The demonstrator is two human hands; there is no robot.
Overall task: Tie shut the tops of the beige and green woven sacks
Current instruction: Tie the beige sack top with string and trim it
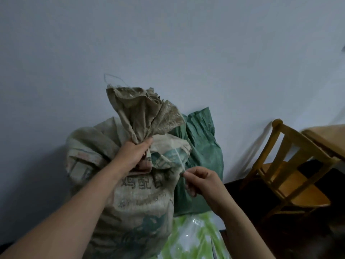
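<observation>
Centre of frame: sack (130, 193) standing against the wall (168, 43), gathered neck (141, 116) rising toward upper centre. Left hand (132, 154) clasped round the neck's base, forearm running in from the lower left corner. Second sack (203, 156) just behind and right of the first, touching it, also against the wall. Right hand (203, 182) in front of the second sack, right of centre, pinching a string (179, 157) that runs up-left onto the first sack's shoulder. Bag (194, 238) at bottom centre, before both sacks. Chair (291, 176) at right, well apart; table (326, 139) behind it at the right edge.
</observation>
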